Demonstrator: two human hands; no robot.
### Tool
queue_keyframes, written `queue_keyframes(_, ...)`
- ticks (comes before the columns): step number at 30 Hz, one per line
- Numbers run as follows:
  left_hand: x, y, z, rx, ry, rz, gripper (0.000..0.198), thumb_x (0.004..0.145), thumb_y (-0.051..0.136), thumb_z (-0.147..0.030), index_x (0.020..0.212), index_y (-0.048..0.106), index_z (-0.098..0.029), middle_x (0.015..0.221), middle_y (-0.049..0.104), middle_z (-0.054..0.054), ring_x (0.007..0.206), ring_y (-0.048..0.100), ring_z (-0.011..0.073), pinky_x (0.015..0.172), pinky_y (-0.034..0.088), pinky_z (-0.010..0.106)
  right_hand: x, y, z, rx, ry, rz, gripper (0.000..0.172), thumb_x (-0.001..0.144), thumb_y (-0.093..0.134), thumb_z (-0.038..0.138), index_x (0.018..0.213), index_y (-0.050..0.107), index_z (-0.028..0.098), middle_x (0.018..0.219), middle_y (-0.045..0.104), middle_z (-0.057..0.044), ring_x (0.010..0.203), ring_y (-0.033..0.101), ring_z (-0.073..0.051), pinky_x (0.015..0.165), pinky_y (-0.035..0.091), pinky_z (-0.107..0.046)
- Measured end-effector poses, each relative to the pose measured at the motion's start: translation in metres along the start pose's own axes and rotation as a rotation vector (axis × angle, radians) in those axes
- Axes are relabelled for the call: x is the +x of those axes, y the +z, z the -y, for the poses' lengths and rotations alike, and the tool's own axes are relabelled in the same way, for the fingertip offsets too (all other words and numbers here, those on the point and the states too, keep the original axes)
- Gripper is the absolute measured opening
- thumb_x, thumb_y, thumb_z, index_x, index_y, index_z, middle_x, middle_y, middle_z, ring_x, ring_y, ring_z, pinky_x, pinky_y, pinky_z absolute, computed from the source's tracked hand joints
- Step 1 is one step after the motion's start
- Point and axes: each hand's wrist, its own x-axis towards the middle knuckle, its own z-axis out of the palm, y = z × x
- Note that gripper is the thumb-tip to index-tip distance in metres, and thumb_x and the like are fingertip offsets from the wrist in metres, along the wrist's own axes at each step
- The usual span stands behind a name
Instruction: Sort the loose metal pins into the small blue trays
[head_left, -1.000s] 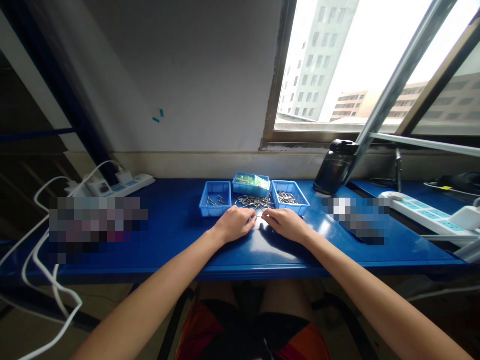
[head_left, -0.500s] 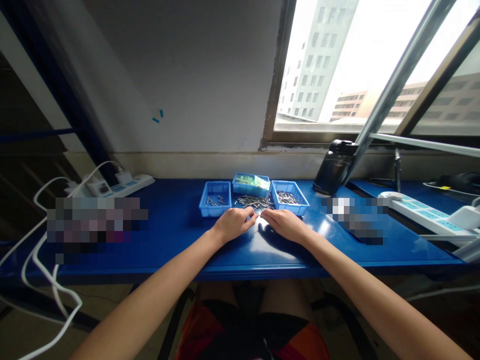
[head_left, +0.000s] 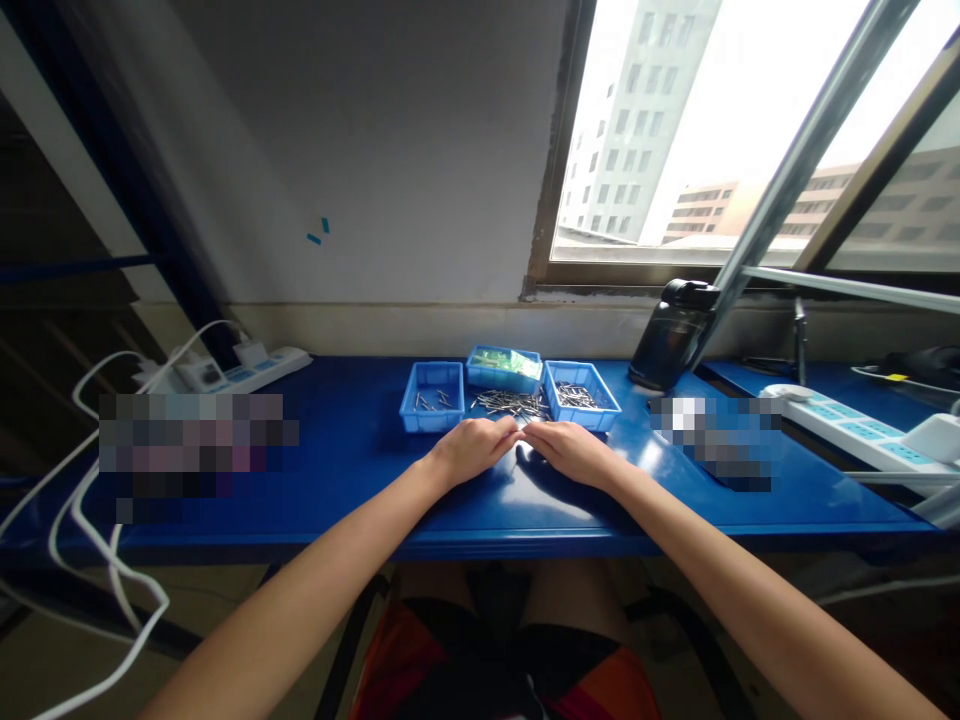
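While a white power strip [head_left: 281, 368] lies at the far left of the blue table [head_left: 330, 450], the work sits near the middle, where the left blue tray [head_left: 421, 422] holds a few scattered thin metal pieces [head_left: 433, 401]. Just in front of that tray, the left hand [head_left: 474, 446] has its thumb and forefinger drawn together in a pinch, the tips meeting those of the other hand. Whatever lies between the fingertips is hidden, so I cannot tell what either grip has hold of. Beyond the hands lies a loose pile of metal pieces [head_left: 508, 403], with the rear blue tray [head_left: 501, 382] and its green packet [head_left: 510, 362] behind it. The right hand [head_left: 571, 450] is likewise closed, its fingers stretched flat toward the left fingertips. Next comes the right blue tray [head_left: 590, 419], with many more metal pieces inside, then a dark bottle [head_left: 670, 340]. A second ago a narrow gap parted the two hands, bridged by one thin piece; half a second later it had shrunk, and now it is gone, while the trays and pile keep their places
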Motion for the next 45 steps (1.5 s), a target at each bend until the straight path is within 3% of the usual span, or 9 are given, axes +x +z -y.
queue_keyframes(7,-0.001,-0.004,-0.004,0.042,-0.010,-0.003,0.027,0.092,0.032,-0.034,0.092,0.053,-0.017,0.068,0.062,0.002,0.065,0.063,0.0149,0.058,0.046,0.021,0.001,0.001,0.000,0.010,0.010,0.004,0.030,0.093,0.032,0.033,0.078,0.056,0.020,0.070,0.062,-0.003,0.062,0.057,-0.013,0.058,0.036,-0.023)
queue_keyframes(12,0.001,-0.005,-0.005,0.072,-0.093,0.018,0.024,0.091,0.034,-0.032,0.090,0.054,-0.017,0.066,0.063,0.003,0.064,0.063,0.0163,0.057,0.046,0.022,0.000,0.002,-0.005,-0.024,0.105,-0.067,0.029,0.091,0.035,0.036,0.086,0.058,0.020,0.077,0.066,-0.005,0.068,0.060,-0.016,0.060,0.037,-0.023)
queue_keyframes(16,0.001,-0.004,-0.002,0.102,-0.141,0.049,0.023,0.090,0.035,-0.031,0.090,0.054,-0.018,0.068,0.064,0.003,0.065,0.064,0.0180,0.059,0.046,0.024,-0.001,0.000,-0.008,-0.008,0.124,-0.124,0.028,0.091,0.036,0.036,0.087,0.058,0.020,0.071,0.065,-0.004,0.062,0.059,-0.015,0.056,0.037,-0.022)
queue_keyframes(20,0.001,-0.002,0.001,0.114,-0.148,0.065,0.025,0.090,0.034,-0.032,0.093,0.055,-0.019,0.073,0.066,0.005,0.069,0.064,0.0197,0.060,0.046,0.026,-0.002,-0.005,-0.005,0.046,0.077,-0.163,0.028,0.091,0.036,0.035,0.090,0.058,0.019,0.075,0.066,-0.005,0.061,0.057,-0.013,0.057,0.039,-0.022)
queue_keyframes(26,0.001,0.001,0.003,0.138,-0.147,0.093,0.026,0.089,0.036,-0.034,0.094,0.058,-0.022,0.075,0.067,0.005,0.071,0.064,0.0210,0.063,0.047,0.028,-0.004,-0.006,0.002,0.096,-0.053,-0.160,0.028,0.091,0.035,0.032,0.096,0.060,0.019,0.088,0.067,-0.007,0.074,0.062,-0.014,0.067,0.043,-0.023)
queue_keyframes(35,0.001,-0.001,0.003,0.143,-0.155,0.121,0.023,0.088,0.038,-0.033,0.091,0.058,-0.021,0.076,0.067,0.004,0.073,0.064,0.0202,0.064,0.047,0.027,-0.003,0.000,-0.006,0.054,-0.052,-0.209,0.023,0.089,0.040,0.027,0.092,0.062,0.019,0.083,0.067,-0.006,0.069,0.060,-0.013,0.064,0.042,-0.021)
queue_keyframes(45,0.001,-0.004,0.001,0.103,-0.139,0.057,0.024,0.090,0.036,-0.034,0.093,0.055,-0.019,0.073,0.066,0.003,0.070,0.064,0.0185,0.061,0.046,0.024,-0.001,-0.002,-0.006,-0.029,0.050,-0.036,0.027,0.090,0.037,0.028,0.082,0.061,0.020,0.073,0.066,-0.004,0.065,0.059,-0.014,0.059,0.036,-0.022)
